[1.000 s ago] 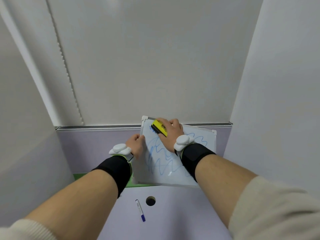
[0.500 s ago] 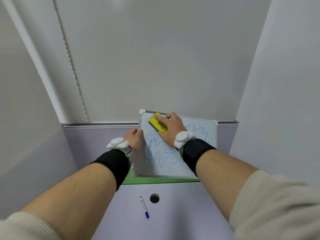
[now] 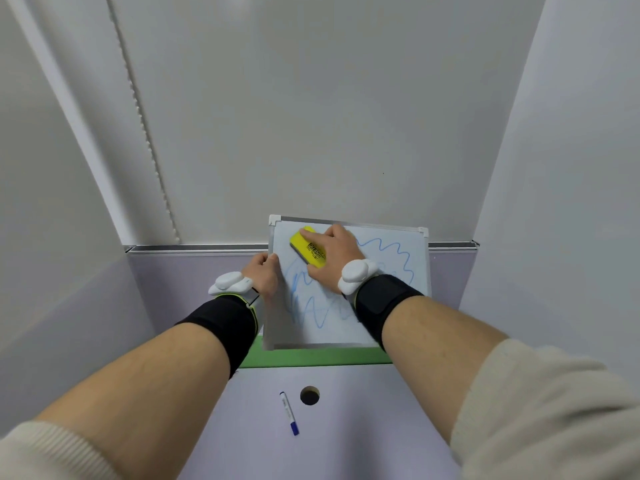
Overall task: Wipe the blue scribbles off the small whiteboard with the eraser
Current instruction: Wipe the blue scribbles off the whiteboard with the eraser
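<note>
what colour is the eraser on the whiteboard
Yellow, with black print; the eraser shows in the head view, under the right hand.

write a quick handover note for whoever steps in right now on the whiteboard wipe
Left hand: grips the left edge of the whiteboard, steadying it.
Right hand: presses the yellow eraser on the board's upper left.
Marker lies on the desk near a round hole.
Done: upper left corner looks clear.
Left: blue scribbles cover the centre, lower left and right; wipe those.
</note>
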Available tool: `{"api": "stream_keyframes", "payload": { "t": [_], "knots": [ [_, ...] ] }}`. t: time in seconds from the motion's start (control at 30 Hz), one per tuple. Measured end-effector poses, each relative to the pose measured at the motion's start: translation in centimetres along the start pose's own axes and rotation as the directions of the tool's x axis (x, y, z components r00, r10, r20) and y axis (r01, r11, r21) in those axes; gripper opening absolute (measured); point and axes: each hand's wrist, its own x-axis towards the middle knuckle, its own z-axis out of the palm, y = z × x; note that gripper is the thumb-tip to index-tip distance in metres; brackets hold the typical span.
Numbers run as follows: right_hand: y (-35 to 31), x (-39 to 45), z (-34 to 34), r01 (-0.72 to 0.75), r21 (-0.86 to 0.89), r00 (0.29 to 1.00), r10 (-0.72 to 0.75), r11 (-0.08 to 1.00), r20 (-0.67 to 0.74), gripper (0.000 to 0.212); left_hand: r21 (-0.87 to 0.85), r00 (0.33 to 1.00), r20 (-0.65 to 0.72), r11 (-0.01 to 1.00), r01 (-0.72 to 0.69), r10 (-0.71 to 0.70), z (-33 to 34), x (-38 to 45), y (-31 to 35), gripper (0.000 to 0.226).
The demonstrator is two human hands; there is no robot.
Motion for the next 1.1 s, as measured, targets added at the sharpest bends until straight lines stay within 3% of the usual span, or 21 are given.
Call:
{"api": "stream_keyframes", "payload": {
  "t": [0.13,0.37,0.57,0.83,0.9,1.0,1.1],
  "knots": [
    [0.8,0.4,-0.7,-0.089,0.022,0.995,0.09,0.996,-0.041,0.072,0.027,1.0,0.002,0.999,-0.026,0.026,0.0,-0.3,0.5,0.021],
    [-0.8,-0.6,1.4,0.052,0.032,0.996,-0.054,0.998,0.072,0.071,0.007,0.999,-0.004,0.999,0.044,-0.044,-0.9,0.6,-0.1,0.031],
    [1.7,0.3,-0.9,-0.179,0.031,0.984,0.18,0.983,-0.007,0.072,-0.007,0.999,-0.045,1.0,0.006,-0.006,-1.0,0.6,-0.4,0.017],
    [-1.4,-0.7,1.8,-0.001,0.077,0.998,-0.003,0.997,0.062,0.072,-0.031,0.999,-0.036,0.999,0.034,-0.035,-0.8,1.1,-0.8,0.024],
    [0.6,-0.1,0.4,-0.043,0.032,0.998,0.042,0.999,0.038,0.07,-0.005,0.999,-0.045,1.0,0.006,-0.006,-1.4,1.4,-1.0,0.023],
    [3.9,0.6,-1.8,-0.221,0.007,0.975,0.221,0.975,-0.01,0.072,0.0,0.998,-0.065,1.0,-0.006,0.006,-1.6,1.5,-1.1,0.018],
    [4.1,0.5,-2.2,-0.269,0.001,0.963,0.269,0.963,-0.016,0.073,-0.032,0.996,-0.085,0.999,-0.012,0.009,-1.0,1.2,-0.7,0.016]
  ]
}}
